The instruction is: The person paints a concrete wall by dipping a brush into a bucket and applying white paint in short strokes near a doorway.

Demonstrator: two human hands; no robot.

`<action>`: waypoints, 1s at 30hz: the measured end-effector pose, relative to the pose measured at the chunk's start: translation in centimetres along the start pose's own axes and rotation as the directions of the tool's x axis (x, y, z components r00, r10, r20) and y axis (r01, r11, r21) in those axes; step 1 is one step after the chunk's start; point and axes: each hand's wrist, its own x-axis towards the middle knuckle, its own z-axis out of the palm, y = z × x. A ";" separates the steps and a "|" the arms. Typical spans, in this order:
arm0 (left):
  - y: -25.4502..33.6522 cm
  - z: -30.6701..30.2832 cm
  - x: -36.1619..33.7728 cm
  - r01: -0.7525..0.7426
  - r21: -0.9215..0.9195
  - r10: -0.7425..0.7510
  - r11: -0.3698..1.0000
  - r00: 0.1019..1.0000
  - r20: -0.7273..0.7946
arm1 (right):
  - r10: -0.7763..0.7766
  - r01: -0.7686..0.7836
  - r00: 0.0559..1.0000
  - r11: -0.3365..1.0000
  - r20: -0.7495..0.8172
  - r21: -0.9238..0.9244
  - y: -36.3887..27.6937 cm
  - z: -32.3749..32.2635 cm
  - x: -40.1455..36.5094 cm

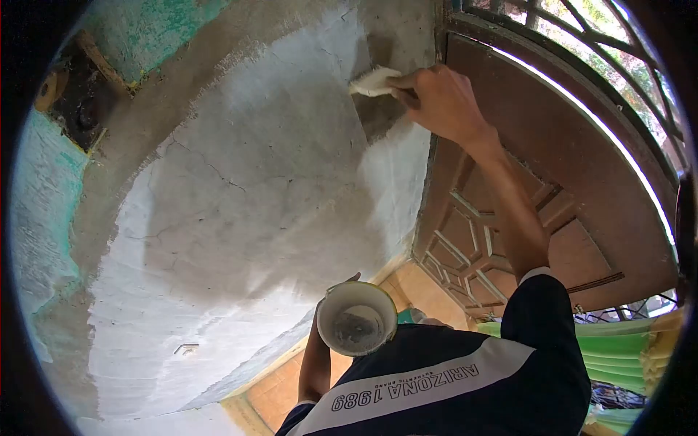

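Observation:
My right hand (443,102) is raised near the door frame, its fingers closed around a paintbrush (374,81) with a pale, paint-coated head. The brush head is at the wall (269,167), by a darker grey patch next to the doorway. Lower down, my left hand (318,320) holds a small white bucket (356,287) in front of my chest, mostly hidden behind it, with a fingertip showing past the rim. A little greyish-white paint lies in the bottom of the bucket. The wall is partly coated white, with bare grey areas and fine cracks.
A brown panelled door (567,182) with metal grillework above it stands close on my right. Green curtain cloth (611,352) hangs at the lower right. Peeling turquoise paint (54,189) and a dark recessed box (83,98) are at the left. Orange-brown floor tiles (280,392) show below.

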 end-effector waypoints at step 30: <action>2.0 -3.8 -0.5 0.084 -0.034 -0.079 0.996 0.989 0.122 | 0.164 -0.168 0.933 0.986 -0.319 0.014 -1.1 -6.0 3.3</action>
